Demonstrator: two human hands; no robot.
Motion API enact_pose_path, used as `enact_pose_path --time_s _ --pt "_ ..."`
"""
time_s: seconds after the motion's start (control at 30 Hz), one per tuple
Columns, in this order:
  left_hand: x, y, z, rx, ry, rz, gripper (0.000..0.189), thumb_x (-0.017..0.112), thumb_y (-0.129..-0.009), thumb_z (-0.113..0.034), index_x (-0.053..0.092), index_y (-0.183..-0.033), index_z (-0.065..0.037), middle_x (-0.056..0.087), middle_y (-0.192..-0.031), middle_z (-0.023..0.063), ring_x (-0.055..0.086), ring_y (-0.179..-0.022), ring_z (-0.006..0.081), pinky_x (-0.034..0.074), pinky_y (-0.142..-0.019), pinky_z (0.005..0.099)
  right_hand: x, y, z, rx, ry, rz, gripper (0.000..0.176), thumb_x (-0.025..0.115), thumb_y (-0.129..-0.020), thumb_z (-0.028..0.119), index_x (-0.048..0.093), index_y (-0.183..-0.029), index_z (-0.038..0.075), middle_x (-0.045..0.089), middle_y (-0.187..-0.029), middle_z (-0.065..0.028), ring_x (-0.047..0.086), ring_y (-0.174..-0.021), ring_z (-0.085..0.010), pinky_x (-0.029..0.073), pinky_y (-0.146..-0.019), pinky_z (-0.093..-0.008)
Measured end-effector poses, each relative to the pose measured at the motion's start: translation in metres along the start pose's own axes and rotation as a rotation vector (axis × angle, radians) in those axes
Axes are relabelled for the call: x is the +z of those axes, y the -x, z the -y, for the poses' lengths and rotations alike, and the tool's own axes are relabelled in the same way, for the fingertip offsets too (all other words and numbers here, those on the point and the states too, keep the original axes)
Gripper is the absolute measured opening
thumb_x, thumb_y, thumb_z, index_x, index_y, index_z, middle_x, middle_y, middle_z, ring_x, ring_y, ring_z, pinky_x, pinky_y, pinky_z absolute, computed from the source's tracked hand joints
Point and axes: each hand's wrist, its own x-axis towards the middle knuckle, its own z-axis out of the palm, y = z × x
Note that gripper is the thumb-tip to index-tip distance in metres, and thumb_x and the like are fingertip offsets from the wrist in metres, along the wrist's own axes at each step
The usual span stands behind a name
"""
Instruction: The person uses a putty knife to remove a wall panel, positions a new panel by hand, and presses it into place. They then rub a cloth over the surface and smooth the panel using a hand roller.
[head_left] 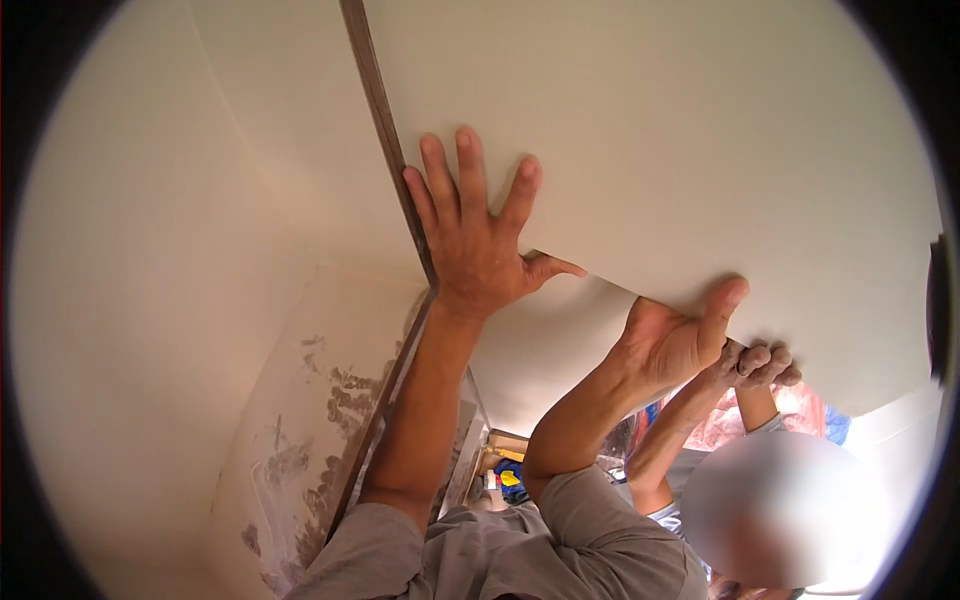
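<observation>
A large smooth cream panel (680,150) fills the upper middle and right. My left hand (475,235) lies on its face near the lower left corner, fingers spread, the thumb reaching past the lower edge. Along the panel's left side runs a narrow dark wooden strip (385,120), which my little finger almost meets. My right hand (680,340) grips the lower edge, thumb on the near face; its fingers are hidden behind the board. Just right of it, another person's hand (765,363) curls over the same edge.
At the lower right stands a co-worker (660,440), close to my right arm. A pale wall (130,300) rises on the left, with dark smears (350,400) on its lower part. Blue and yellow items (510,475) lie below between my arms.
</observation>
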Motion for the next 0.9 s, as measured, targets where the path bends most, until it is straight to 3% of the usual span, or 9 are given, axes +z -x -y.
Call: enact_pose_path --time_s 0.1,0.2,0.4,0.6,0.7,0.73,0.8,0.9 --pt "0.001 -0.001 0.002 -0.002 -0.028 0.006 0.112 0.034 -0.076 -0.092 0.024 -0.158 -0.016 0.016 -0.159 0.0338 0.014 -0.144 0.0589 0.013 -0.11 0.0727 0.0 -0.003 -0.003 0.015 0.037 0.015 0.025 0.064 -0.097 0.01 0.061 -0.119 -0.002 0.061 -0.129 -0.0141 0.055 -0.123 -0.0268 0.042 -0.11 -0.0484" --pt "0.004 -0.003 0.0 -0.021 0.006 -0.044 0.107 0.034 -0.075 -0.092 0.027 -0.158 -0.025 0.018 -0.16 0.0304 0.017 -0.143 0.0578 0.016 -0.11 0.0716 -0.003 -0.006 0.005 0.059 -0.034 0.034 0.027 0.063 -0.097 0.01 0.06 -0.122 -0.001 0.062 -0.127 -0.0133 0.056 -0.122 -0.0256 0.042 -0.111 -0.0462" --pt "0.002 -0.007 -0.003 -0.036 0.002 0.003 0.114 0.04 -0.069 -0.094 0.024 -0.159 -0.025 0.015 -0.16 0.0308 0.015 -0.143 0.0589 0.016 -0.109 0.073 0.0 -0.003 0.019 -0.038 0.162 -0.063 0.018 0.059 -0.099 0.007 0.059 -0.116 0.002 0.066 -0.118 -0.0109 0.062 -0.112 -0.0226 0.049 -0.103 -0.0432" --pt "0.0 -0.008 -0.001 0.004 -0.028 0.036 0.123 0.055 -0.066 -0.089 0.02 -0.159 -0.018 0.01 -0.16 0.0317 0.01 -0.145 0.0577 0.014 -0.109 0.0727 -0.025 0.001 0.057 0.02 0.586 0.217 0.007 0.057 -0.1 0.006 0.059 -0.107 0.004 0.068 -0.116 -0.009 0.066 -0.106 -0.0201 0.054 -0.094 -0.0438" --pt "0.012 -0.006 0.003 0.024 -0.003 -0.084 0.115 0.042 -0.069 -0.094 0.028 -0.158 -0.023 0.018 -0.159 0.0303 0.016 -0.143 0.0585 0.018 -0.109 0.0718 -0.038 -0.004 0.073 0.04 0.764 0.354 0.004 0.055 -0.101 0.005 0.059 -0.102 0.005 0.069 -0.115 -0.0081 0.067 -0.104 -0.0189 0.057 -0.09 -0.044" --pt "0.014 -0.006 0.005 0.059 -0.023 -0.085 0.115 0.046 -0.069 -0.091 0.025 -0.158 -0.02 0.017 -0.16 0.03 0.015 -0.144 0.0568 0.017 -0.11 0.0704 -0.042 -0.004 0.075 0.035 0.791 0.373 0.004 0.055 -0.101 0.005 0.059 -0.1 0.005 0.07 -0.114 -0.0078 0.068 -0.103 -0.0185 0.057 -0.089 -0.0441" --pt "0.015 -0.004 0.011 0.13 -0.065 -0.088 0.118 0.054 -0.071 -0.087 0.021 -0.159 -0.016 0.013 -0.161 0.0295 0.013 -0.146 0.0534 0.014 -0.113 0.0675 -0.043 -0.009 0.079 0.028 0.841 0.418 0.006 0.057 -0.1 0.008 0.057 -0.105 0.004 0.067 -0.118 -0.0098 0.066 -0.106 -0.0205 0.055 -0.091 -0.0445" --pt "0.006 -0.005 0.006 0.09 -0.025 -0.059 0.11 0.052 -0.077 -0.084 0.023 -0.158 -0.016 0.018 -0.16 0.028 0.015 -0.146 0.0521 0.014 -0.115 0.0639 -0.043 -0.009 0.083 -0.056 0.919 0.407 0.017 0.06 -0.098 0.012 0.056 -0.112 0.003 0.064 -0.122 -0.0129 0.062 -0.112 -0.0235 0.052 -0.095 -0.0451"
